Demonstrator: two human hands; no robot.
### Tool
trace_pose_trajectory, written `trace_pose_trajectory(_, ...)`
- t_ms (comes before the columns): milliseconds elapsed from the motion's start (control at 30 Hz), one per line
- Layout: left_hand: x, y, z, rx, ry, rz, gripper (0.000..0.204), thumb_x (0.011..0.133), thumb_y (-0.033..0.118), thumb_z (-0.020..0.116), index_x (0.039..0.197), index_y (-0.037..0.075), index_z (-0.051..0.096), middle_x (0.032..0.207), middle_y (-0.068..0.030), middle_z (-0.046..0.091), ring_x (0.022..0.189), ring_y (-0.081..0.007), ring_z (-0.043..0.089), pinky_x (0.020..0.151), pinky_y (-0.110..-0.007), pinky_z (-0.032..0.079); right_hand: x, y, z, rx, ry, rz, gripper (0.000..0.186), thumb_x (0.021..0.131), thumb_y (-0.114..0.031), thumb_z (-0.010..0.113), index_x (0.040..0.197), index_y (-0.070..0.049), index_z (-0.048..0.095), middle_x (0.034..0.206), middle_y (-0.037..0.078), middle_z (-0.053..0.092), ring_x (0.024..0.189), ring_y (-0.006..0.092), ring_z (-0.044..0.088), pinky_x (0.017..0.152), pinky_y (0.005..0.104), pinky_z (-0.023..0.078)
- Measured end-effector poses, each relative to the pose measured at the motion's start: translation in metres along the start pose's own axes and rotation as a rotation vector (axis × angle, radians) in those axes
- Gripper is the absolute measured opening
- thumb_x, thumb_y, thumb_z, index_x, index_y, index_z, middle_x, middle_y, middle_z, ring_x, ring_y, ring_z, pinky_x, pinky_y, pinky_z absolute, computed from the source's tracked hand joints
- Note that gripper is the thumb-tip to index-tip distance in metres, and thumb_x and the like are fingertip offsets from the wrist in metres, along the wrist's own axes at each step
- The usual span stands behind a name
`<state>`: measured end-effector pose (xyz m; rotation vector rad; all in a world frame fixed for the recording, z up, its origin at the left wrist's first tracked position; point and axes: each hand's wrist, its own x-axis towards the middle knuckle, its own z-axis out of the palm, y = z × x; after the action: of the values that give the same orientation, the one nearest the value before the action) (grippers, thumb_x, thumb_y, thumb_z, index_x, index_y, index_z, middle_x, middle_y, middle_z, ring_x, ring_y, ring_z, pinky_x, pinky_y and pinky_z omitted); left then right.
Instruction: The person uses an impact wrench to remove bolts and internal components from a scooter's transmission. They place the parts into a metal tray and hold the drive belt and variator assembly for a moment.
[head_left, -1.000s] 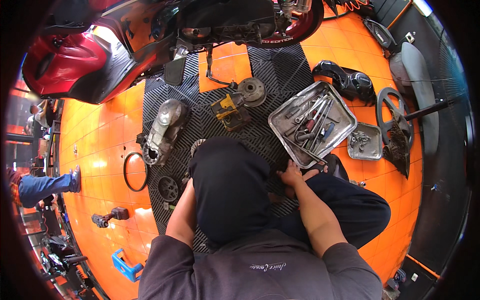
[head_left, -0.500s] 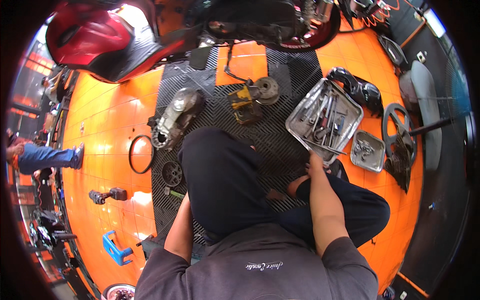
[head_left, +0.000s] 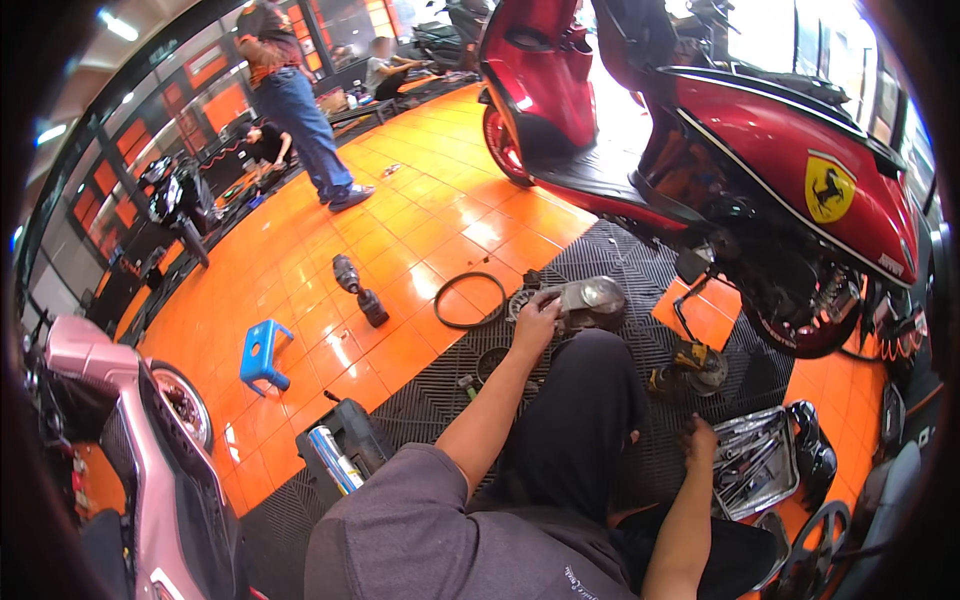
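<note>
A grey metal engine cover (head_left: 590, 297) lies on the black ribbed mat (head_left: 640, 268). Over its left end my left hand (head_left: 540, 314) has its fingers bent onto the edge. My right hand (head_left: 699, 437) hovers beside the left rim of a metal tray (head_left: 722, 505), fingers somewhat apart, with nothing visible in it. Wrenches and other hand tools (head_left: 750, 455) fill that tray. Ahead of my right hand sit a yellow and dark part (head_left: 690, 362) and a round metal disc (head_left: 711, 372). A black drive belt (head_left: 438, 310) rests left of the cover.
A red scooter (head_left: 790, 165) stands ahead, a pink one (head_left: 120, 400) at left. On the orange floor are a power tool (head_left: 360, 290) and a blue stool (head_left: 262, 355). A tool case (head_left: 345, 450) is by my left side. Another person (head_left: 310, 125) stands farther off.
My view has swung left. My left hand, hidden before beside my knee, now reaches the engine cover. My right hand has drawn back from the tray's near corner to its left side.
</note>
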<state>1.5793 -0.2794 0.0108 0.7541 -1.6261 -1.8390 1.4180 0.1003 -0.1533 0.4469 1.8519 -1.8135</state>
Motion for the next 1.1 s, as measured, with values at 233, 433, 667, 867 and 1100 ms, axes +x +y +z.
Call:
trace_pose_trajectory(233, -0.024, 0.095, 0.017, 0.037, -0.162, 0.243, 0.028, 0.095, 0.019, 0.057, 0.116, 0.001, 0.061, 0.105, -0.0064, 0.065, 0.093, -0.0147, 0.062, 0.083, -0.028, 0.048, 0.0, 0.025, 0.063, -0.129, -0.131, -0.061, 0.024, 0.086, -0.026, 0.065, 0.079, -0.003, 0.061, 0.075, 0.007, 0.056, 0.062, 0.0195, 0.055, 0.054, 0.0362, 0.045)
trace_pose_trajectory(433, -0.02, 0.127, 0.131, 0.546, -0.691, 0.295, 0.044, 0.089, 0.031, 0.064, 0.121, 0.0, 0.058, 0.113, -0.0161, 0.064, 0.106, -0.025, 0.061, 0.093, -0.034, 0.046, 0.059, 0.104, 0.036, -0.649, -0.06, -0.322, 0.032, 0.082, -0.024, 0.069, 0.089, 0.006, 0.066, 0.081, 0.016, 0.065, 0.072, 0.0266, 0.062, 0.065, 0.0404, 0.047)
trace_pose_trajectory(667, 0.027, 0.015, 0.214, 1.25, -0.767, 0.455, 0.078, 0.071, 0.051, 0.075, 0.131, 0.006, 0.052, 0.138, -0.0199, 0.048, 0.126, -0.0365, 0.047, 0.103, -0.046, 0.04, 0.019, 0.055, 0.071, -0.617, 0.104, 0.022, 0.056, 0.081, -0.033, 0.067, 0.121, 0.004, 0.059, 0.127, 0.026, 0.056, 0.122, 0.0375, 0.052, 0.101, 0.0422, 0.041)
trace_pose_trajectory(867, 0.034, -0.064, 0.236, 1.225, -0.828, 0.169, 0.081, 0.072, 0.051, 0.075, 0.131, 0.002, 0.051, 0.138, -0.0249, 0.046, 0.129, -0.0376, 0.045, 0.104, -0.044, 0.038, 0.031, 0.042, 0.068, -0.62, 0.063, 0.087, 0.06, 0.082, -0.034, 0.066, 0.128, 0.003, 0.055, 0.132, 0.024, 0.053, 0.126, 0.0377, 0.048, 0.106, 0.0419, 0.037)
trace_pose_trajectory(1100, 0.128, -0.074, 0.309, 0.496, -0.556, -0.132, 0.056, 0.087, 0.041, 0.064, 0.126, 0.002, 0.056, 0.116, -0.0156, 0.062, 0.106, -0.0267, 0.059, 0.092, -0.038, 0.045, 0.063, 0.043, 0.056, -0.602, 0.081, 0.163, 0.063, 0.081, -0.035, 0.067, 0.131, 0.0, 0.053, 0.132, 0.024, 0.054, 0.125, 0.0363, 0.05, 0.105, 0.0415, 0.039)
